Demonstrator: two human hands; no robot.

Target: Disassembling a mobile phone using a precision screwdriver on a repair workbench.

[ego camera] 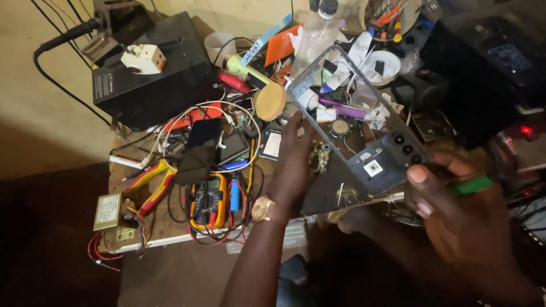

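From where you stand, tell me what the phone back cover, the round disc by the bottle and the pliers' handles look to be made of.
Phone back cover: clear plastic probably; clutter shows through, and the lower part with the lens holes is dark grey.
Round disc: looks like wood or cork, matte tan; cannot tell which.
Pliers' handles: rubbery or plastic sleeves, red with yellow, over metal most likely.

1. The left hand (293, 165) reaches forward from the near edge of the tabletop, back of the hand up, fingers curled shut in a grip.
2. The left wrist wears a watch.
3. The right hand (455, 210) is raised near the right edge, thumb pressed forward, fingers closed.
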